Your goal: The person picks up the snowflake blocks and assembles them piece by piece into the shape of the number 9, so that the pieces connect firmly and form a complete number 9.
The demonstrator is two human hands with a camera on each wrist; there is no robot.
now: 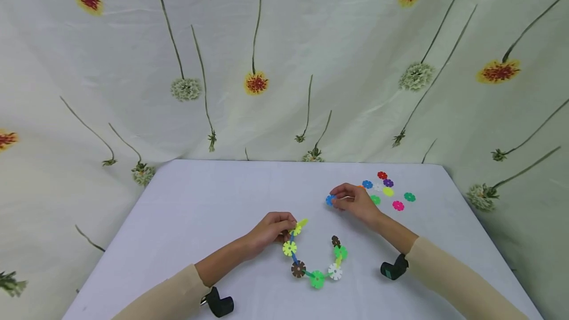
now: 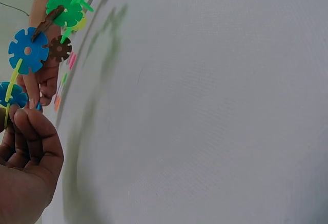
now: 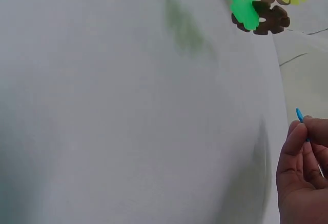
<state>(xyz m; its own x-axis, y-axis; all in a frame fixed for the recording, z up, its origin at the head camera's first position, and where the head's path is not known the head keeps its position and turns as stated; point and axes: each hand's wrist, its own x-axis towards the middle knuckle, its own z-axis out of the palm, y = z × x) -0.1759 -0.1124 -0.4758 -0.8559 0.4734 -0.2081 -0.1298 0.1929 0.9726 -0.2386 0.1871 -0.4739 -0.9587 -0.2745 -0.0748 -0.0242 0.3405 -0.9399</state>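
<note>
My left hand pinches the yellow end of a curved chain of interlocked notched plastic discs, held up off the table. Yellow, blue, brown, green and white discs make up the chain, and its other end, a brown disc, hangs free. In the left wrist view, a blue disc of the chain stands above the left fingertips. Between thumb and fingers my right hand pinches a single blue disc, apart from the chain. The right wrist view shows that blue disc edge-on.
Loose discs lie at the back right of the white table, among them a red disc, a purple disc, a pink disc and a green disc. Behind the table hangs a flower-printed cloth.
</note>
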